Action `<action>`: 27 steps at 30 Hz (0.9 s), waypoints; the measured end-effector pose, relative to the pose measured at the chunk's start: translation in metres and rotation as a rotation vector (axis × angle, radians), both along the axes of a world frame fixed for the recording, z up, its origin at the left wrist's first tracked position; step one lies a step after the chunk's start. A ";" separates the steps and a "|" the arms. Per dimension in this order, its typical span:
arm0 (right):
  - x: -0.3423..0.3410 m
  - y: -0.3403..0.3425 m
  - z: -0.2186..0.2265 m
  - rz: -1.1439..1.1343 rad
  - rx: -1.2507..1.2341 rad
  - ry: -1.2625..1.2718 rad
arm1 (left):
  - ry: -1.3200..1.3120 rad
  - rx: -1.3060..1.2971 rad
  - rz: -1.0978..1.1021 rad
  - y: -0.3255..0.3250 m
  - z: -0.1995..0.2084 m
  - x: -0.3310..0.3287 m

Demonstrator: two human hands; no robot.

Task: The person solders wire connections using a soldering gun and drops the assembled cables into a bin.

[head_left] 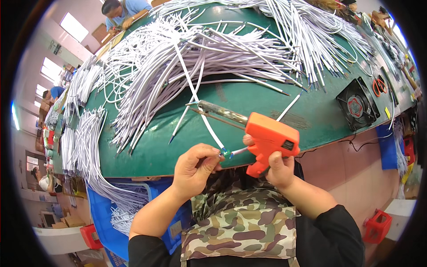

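Observation:
My right hand (281,170) grips the handle of an orange soldering gun (273,135), thumb against its rear. Its dark metal barrel and a thin rod beside it point left, away from my body, over the table. The barrel's end overlaps a white cable (209,127); whether they touch I cannot tell. My left hand (195,170) is closed in a pinch at a small green part (227,154) with blue bits, held at the table's near edge. The white cable runs down to this part, and another short white length leads from it toward the gun. My left fingertips partly hide their grip.
Bundles of white cables (169,84) cover much of the green table (151,155). A black fan (358,104) and orange-handled scissors (379,86) lie at the right. Below left stands a blue crate (100,211) with cables hanging in. Across the table, a person (122,13) bends over the work surface.

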State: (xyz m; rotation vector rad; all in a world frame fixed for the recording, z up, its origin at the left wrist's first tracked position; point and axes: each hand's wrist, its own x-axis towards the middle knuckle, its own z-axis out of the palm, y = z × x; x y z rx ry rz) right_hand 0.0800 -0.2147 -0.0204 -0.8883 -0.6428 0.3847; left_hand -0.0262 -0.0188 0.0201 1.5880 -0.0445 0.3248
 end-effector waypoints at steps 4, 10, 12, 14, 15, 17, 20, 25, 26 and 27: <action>-0.006 -0.017 -0.003 -0.018 0.026 -0.047 | 0.042 0.611 0.146 0.010 0.012 -0.005; -0.014 -0.043 -0.008 -0.015 -0.089 -0.033 | 0.111 0.901 0.218 0.015 -0.001 -0.007; -0.016 -0.050 -0.010 -0.063 -0.172 -0.039 | 0.047 1.009 0.226 0.018 -0.006 -0.008; -0.018 -0.055 -0.011 -0.051 -0.206 -0.048 | 0.039 1.065 0.237 0.021 -0.009 -0.007; -0.019 -0.057 -0.011 -0.065 -0.230 -0.067 | 0.025 1.125 0.241 0.022 -0.010 -0.007; -0.020 -0.060 -0.011 -0.067 -0.265 -0.052 | -0.004 1.139 0.242 0.024 -0.010 -0.003; -0.021 -0.064 -0.011 -0.067 -0.331 -0.043 | -0.053 1.126 0.163 0.027 -0.007 -0.002; -0.029 -0.076 -0.013 -0.134 -0.367 -0.038 | -0.031 1.021 -0.051 0.019 -0.004 -0.013; -0.029 -0.079 -0.014 -0.132 -0.372 -0.037 | -0.013 1.012 -0.021 0.018 -0.006 -0.013; -0.028 -0.082 -0.014 -0.122 -0.394 -0.062 | 0.005 1.005 0.009 0.017 -0.007 -0.013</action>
